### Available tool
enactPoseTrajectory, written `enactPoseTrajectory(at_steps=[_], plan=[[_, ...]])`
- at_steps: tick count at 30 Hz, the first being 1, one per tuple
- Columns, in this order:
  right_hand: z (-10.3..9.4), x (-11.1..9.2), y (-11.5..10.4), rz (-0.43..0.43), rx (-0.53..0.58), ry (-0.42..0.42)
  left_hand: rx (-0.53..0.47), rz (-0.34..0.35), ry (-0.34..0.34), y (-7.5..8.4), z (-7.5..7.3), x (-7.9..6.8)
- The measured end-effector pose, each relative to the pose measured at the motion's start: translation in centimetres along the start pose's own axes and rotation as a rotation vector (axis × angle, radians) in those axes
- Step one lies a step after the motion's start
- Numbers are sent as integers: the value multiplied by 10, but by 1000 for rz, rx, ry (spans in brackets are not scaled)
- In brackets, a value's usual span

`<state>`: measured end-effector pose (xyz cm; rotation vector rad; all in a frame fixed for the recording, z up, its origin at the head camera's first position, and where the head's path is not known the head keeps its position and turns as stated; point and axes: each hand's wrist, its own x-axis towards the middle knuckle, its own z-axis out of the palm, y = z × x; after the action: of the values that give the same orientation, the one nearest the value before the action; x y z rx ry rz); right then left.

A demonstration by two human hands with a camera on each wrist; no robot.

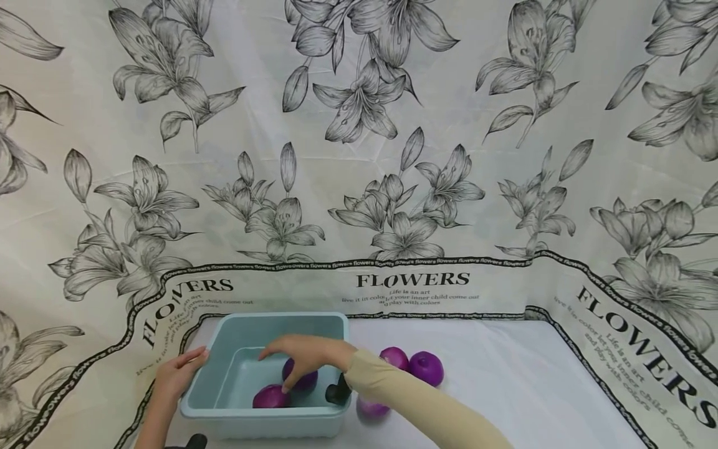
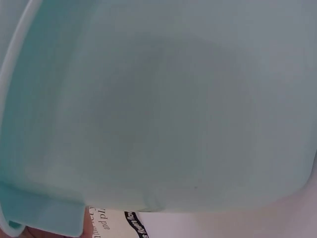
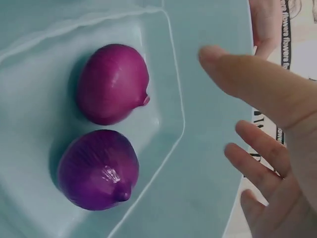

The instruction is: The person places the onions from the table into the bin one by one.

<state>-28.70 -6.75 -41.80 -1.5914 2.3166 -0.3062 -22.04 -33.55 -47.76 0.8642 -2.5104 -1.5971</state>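
A light blue plastic basin [image 1: 263,413] stands on the white cloth. My left hand [image 1: 176,374] grips its left rim; in the left wrist view the basin's outer wall [image 2: 168,124] hides most of that hand. Over the basin is my right hand [image 1: 307,351], its thumb and fingers spread, with nothing held. Below it, two onions lie on the basin floor: a magenta one [image 3: 114,84] and a darker purple one [image 3: 99,171]. The right wrist view shows the fingers apart from both.
Three more purple onions lie on the cloth right of the basin: one at the back [image 1: 394,357], a darker one [image 1: 426,369] beside it, and one nearer [image 1: 373,408], partly behind the right sleeve [image 1: 415,393]. A flower-printed curtain [image 1: 392,212] hangs behind.
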Motion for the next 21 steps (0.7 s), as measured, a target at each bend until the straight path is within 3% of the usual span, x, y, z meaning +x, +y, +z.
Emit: enactPoseTrajectory(at_steps=[9, 21], plan=[[10, -31, 2, -55, -33, 244, 33, -11, -14, 1, -4, 0], [18, -71, 13, 21, 77, 461, 19, -48, 43, 4, 3, 0]])
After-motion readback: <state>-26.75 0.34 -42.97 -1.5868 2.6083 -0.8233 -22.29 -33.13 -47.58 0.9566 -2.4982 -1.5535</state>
